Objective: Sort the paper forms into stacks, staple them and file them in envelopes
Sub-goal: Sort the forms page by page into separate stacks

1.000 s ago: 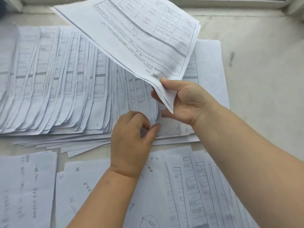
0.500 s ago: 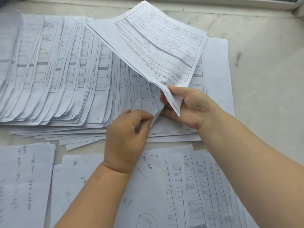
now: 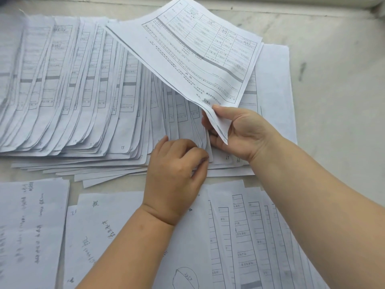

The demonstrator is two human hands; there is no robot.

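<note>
Nearest the camera, loose handwritten sheets point(image 3: 98, 230) and a second row of printed forms point(image 3: 245, 236) lie on the bench point(image 3: 337, 97), under both forearms and on the near side of both grips.

Just beyond them, the left hand point(image 3: 175, 176) has its fingers curled, its grip pinching the near corner of one sheet in the fanned forms point(image 3: 87, 90), at the right end of the fan. The step in hand looks to be pulling the next form out of the fan to join the lifted set. To do it well, the pinch should take a single sheet only, so rolling thumb against fingertip to separate the corner is worthwhile before lifting. The lift should run along the sheet's length, low and slow, so the overlapped neighbours are not dragged out of order; the pencilled numbers at the corners suggest the order matters.

Just right of that grip and nearly touching it, the right hand point(image 3: 243, 132) clasps the lifted forms point(image 3: 193, 53) by their near corner, thumb on top and fingers beneath. These rise away from the grip, up and to the far side, over the fan's right end. How many sheets it holds cannot be told exactly. Keeping them raised clear gives the left grip room.

The rest of the fan spreads away leftward from both grips, flat on the bench.
</note>
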